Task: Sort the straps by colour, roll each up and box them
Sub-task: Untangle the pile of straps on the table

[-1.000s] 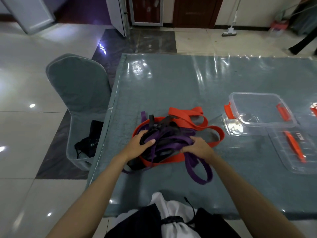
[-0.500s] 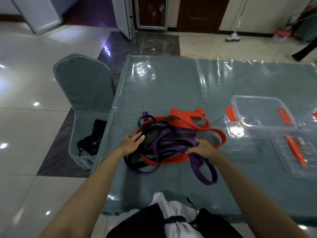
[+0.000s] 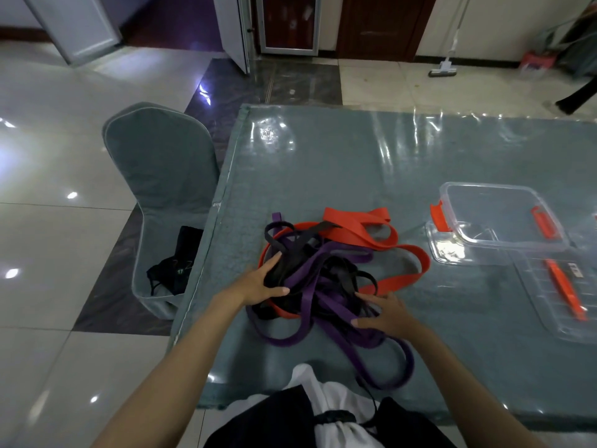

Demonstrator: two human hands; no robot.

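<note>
A tangled heap of straps lies on the table in front of me. Orange straps loop around its far and right sides, purple straps spill toward me, and black straps are mixed in at the left and middle. My left hand rests on the heap's left side, fingers spread over black strap. My right hand lies flat on the purple and black straps at the near right. A clear plastic box with orange clips stands to the right, empty.
The box's clear lid with an orange clip lies on the table beside the box. A covered chair holding a black bag stands at the table's left edge. A mop stands on the floor beyond the far edge.
Both hands have shifted on the heap: the left slid toward the left side, the right came nearer to me. The purple loops have spread out toward the table's near edge.
</note>
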